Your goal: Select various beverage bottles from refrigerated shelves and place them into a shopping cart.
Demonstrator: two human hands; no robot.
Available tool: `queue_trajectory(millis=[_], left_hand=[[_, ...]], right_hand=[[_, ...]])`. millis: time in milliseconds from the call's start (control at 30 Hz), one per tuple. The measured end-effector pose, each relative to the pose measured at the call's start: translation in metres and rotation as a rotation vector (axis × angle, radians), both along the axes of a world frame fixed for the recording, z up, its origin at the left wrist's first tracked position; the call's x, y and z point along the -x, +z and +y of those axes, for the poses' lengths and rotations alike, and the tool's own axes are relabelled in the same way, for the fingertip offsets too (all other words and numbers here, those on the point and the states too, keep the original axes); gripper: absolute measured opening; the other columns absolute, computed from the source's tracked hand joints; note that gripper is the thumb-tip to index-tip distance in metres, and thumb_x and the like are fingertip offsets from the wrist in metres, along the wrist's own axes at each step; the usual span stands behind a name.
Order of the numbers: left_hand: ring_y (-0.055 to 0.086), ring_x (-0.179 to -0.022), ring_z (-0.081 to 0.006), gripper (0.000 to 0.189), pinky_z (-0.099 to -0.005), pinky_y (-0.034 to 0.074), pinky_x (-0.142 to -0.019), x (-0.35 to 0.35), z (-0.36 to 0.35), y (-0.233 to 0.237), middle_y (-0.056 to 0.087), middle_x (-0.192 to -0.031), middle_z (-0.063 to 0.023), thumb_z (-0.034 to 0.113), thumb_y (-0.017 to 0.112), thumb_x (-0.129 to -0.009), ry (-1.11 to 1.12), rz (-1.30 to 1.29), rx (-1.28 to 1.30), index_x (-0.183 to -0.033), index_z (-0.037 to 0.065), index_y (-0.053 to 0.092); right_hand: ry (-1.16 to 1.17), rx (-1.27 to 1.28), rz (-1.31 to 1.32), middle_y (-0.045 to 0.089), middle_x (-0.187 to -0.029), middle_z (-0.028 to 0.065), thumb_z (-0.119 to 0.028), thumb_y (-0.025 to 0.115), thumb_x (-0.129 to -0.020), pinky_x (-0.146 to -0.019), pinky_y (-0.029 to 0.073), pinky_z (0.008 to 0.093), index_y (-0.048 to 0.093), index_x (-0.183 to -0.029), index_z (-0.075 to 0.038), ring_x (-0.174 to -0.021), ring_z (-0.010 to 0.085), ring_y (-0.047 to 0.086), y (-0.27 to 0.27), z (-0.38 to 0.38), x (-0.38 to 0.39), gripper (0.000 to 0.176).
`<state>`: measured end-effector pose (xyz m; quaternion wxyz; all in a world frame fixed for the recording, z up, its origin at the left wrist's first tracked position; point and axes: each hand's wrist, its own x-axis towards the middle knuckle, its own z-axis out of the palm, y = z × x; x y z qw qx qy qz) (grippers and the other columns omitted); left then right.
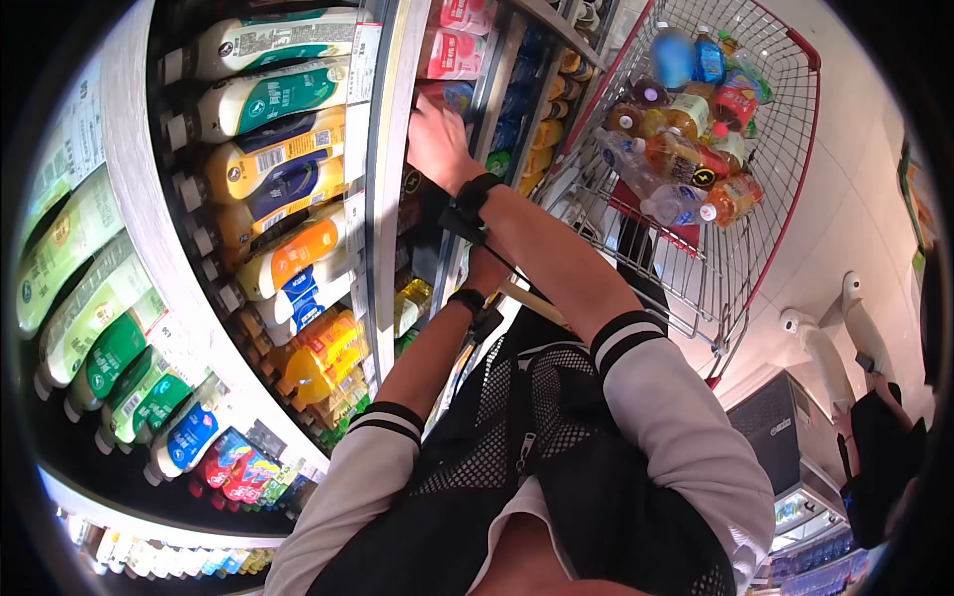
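Note:
My right hand [438,139] reaches in among the bottles on the shelf. Its back faces me, and its fingertips are hidden at the shelf, close to a bottle with a blue-and-red label [454,95]. Below and behind the right wrist is my left hand [487,268], its fingers covered by the right forearm and wristband. Between the hands and the shelf shows a dark bottle [415,204]. Pink-labelled bottles [452,55] stand just above the right hand. Lower down, near the left forearm, sits a yellow bottle [410,301].
A red-rimmed shopping cart [810,129] holding several drink bottles [686,114] stands to the right. Shelves of white, green and yellow bottles [273,104] fill the left side. At lower right, another person [879,447] stands near a black box [780,427].

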<state>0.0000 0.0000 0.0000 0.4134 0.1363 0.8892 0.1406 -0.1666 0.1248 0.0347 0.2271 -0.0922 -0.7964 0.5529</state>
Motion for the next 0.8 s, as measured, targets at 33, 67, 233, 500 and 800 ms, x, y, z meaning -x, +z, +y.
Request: queue_trajectory(millis=[33,67,233,500,800], left_hand=[[0.053,-0.134,-0.0311,0.053,-0.0418,0.041,-0.111,-0.001,0.001,0.003,0.06,-0.14,-0.0148,0.028,0.073,-0.091,-0.002,-0.032,-0.001,-0.137,0.007,0.056],[0.054,-0.132,-0.0324,0.052,-0.0425,0.041,-0.111,0.0,0.003,0.004,0.062,-0.136,-0.0147,0.028,0.072,-0.091,-0.007,-0.061,-0.006,-0.135,0.007,0.058],[0.069,-0.103,-0.037,0.033,-0.0468,0.056,-0.081,0.012,-0.017,-0.004,0.072,-0.107,-0.0163,0.031,0.066,-0.089,-0.121,0.398,-0.225,-0.114,0.009,0.066],[0.066,-0.096,-0.0454,0.024,-0.0537,0.051,-0.078,0.004,0.018,0.021,0.07,-0.092,-0.0258,0.027,0.065,-0.093,0.115,0.059,-0.007,-0.101,0.005,0.07],[0.065,-0.088,-0.0492,0.036,-0.0565,0.05,-0.074,-0.013,0.011,-0.013,0.068,-0.086,-0.0288,0.032,0.057,-0.098,0.047,0.284,0.066,-0.089,-0.001,0.069]], right_hand=[[0.048,-0.026,-0.029,0.063,-0.117,0.0127,-0.022,0.076,-0.076,-0.085,0.054,0.0474,0.07,-0.117,-0.013,-0.098,0.0342,0.067,0.002,0.003,-0.004,0.043],[0.093,-0.055,-0.055,0.066,-0.109,0.0098,-0.015,0.072,-0.075,-0.082,0.053,0.0465,0.07,-0.115,-0.014,-0.094,0.0324,0.067,0.004,0.008,-0.006,0.04],[0.127,-0.111,0.129,0.066,-0.103,0.0072,-0.019,0.07,-0.078,-0.072,0.054,0.0465,0.069,-0.112,-0.013,-0.087,0.0303,0.068,0.019,0.0,-0.021,0.035],[0.158,0.102,0.12,0.062,-0.09,0.0061,-0.019,0.076,-0.081,-0.07,0.055,0.0416,0.062,-0.101,-0.012,-0.081,0.0307,0.066,0.005,0.049,-0.095,0.025],[-0.117,0.359,0.032,0.065,-0.081,0.0052,-0.014,0.086,-0.076,-0.062,0.051,0.0311,0.067,-0.095,-0.009,-0.067,0.0184,0.063,0.067,0.146,-0.145,0.027]])
